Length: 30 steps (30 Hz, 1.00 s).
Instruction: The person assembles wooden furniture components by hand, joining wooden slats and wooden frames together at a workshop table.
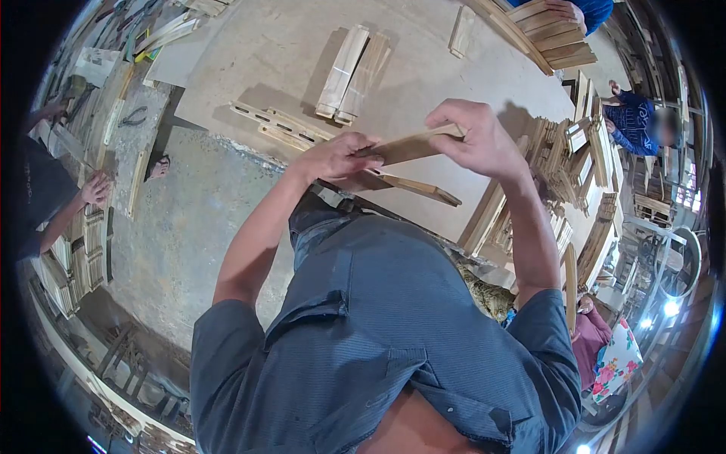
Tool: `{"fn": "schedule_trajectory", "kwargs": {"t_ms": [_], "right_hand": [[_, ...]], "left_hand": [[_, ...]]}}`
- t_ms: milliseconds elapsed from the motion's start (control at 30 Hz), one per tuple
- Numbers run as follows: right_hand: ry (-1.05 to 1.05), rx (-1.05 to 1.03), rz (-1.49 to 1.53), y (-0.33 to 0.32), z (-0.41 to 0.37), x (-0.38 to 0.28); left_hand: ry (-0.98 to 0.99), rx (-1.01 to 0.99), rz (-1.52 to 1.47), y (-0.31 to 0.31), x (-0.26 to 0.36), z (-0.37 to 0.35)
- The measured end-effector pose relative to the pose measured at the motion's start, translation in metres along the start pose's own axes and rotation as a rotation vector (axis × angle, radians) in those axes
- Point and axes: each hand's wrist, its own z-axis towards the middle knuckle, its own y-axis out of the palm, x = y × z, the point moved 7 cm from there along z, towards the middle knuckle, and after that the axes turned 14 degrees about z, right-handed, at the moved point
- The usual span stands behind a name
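Slats of pale wood, two of them, are held in the air in front of the chest, above the near edge of the worktop (265, 53). The upper slat (412, 147) runs between both hands. The lower slat (420, 188) starts at the same place and points away to the right, so the two open like a narrow V.

The left hand (333, 155) has its grip closed where the two ends meet; it holds the lower slat, and the upper one seems to press against it there. This probably keeps the ends together. The right hand (476, 140) is pressed together on the far end of the upper slat, fingers over the top, likely to steer that end.

On the worktop behind lie a bundle (352, 72) of slats and some slotted strips (280, 125), near enough to reach. To the right, stacks (560, 159) of wooden pieces stand close together. At the left edge, another person's hand (94, 189) rests on more piled wood, above the concrete floor (181, 219).
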Motion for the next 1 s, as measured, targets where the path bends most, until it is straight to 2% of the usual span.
{"fn": "schedule_trajectory", "kwargs": {"t_ms": [67, 133, 167, 233, 267, 333, 367, 433, 467, 533, 633, 733, 833, 1000], "right_hand": [[-0.091, -0.074, -0.089, 0.013, -0.001, -0.006], [-0.103, -0.125, -0.15, 0.021, -0.001, -0.006], [-0.116, -0.179, -0.211, 0.027, -0.001, -0.006], [-0.126, -0.223, -0.245, 0.032, -0.001, -0.011], [-0.138, -0.265, -0.28, 0.037, 0.0, -0.015], [-0.134, -0.297, -0.269, 0.046, 0.005, -0.028], [-0.133, -0.33, -0.261, 0.053, 0.007, -0.033], [-0.118, -0.333, -0.243, 0.069, 0.014, -0.041], [-0.103, -0.336, -0.228, 0.074, 0.017, -0.043], [-0.101, -0.345, -0.245, 0.08, 0.016, -0.048], [-0.087, -0.35, -0.273, 0.079, 0.008, -0.049], [-0.041, -0.373, -0.332, 0.074, 0.009, -0.046], [0.032, -0.396, -0.371, 0.08, 0.01, -0.046], [0.08, -0.422, -0.389, 0.079, 0.01, -0.046]], "left_hand": [[0.012, -0.01, 0.013, 0.01, -0.011, 0.005], [0.067, -0.196, -0.01, 0.035, -0.025, 0.013], [0.067, -0.197, -0.011, 0.039, -0.034, 0.015], [-0.074, -0.329, -0.03, 0.05, -0.051, 0.012], [-0.074, -0.332, -0.031, 0.053, -0.054, 0.01], [0.155, -0.118, 0.111, 0.037, -0.03, 0.006], [0.153, -0.117, 0.111, 0.042, -0.035, 0.003], [0.278, 0.05, -0.231, 0.039, -0.039, -0.002], [0.277, 0.051, -0.234, 0.038, -0.042, -0.001], [0.315, -0.084, 0.273, 0.039, -0.025, 0.003], [0.201, -0.133, 0.13, 0.027, -0.005, 0.002], [0.105, -0.215, 0.138, 0.023, 0.004, 0.005], [0.176, -0.201, 0.086, 0.024, 0.003, 0.005], [0.159, -0.182, 0.128, 0.04, -0.014, 0.008]]}}
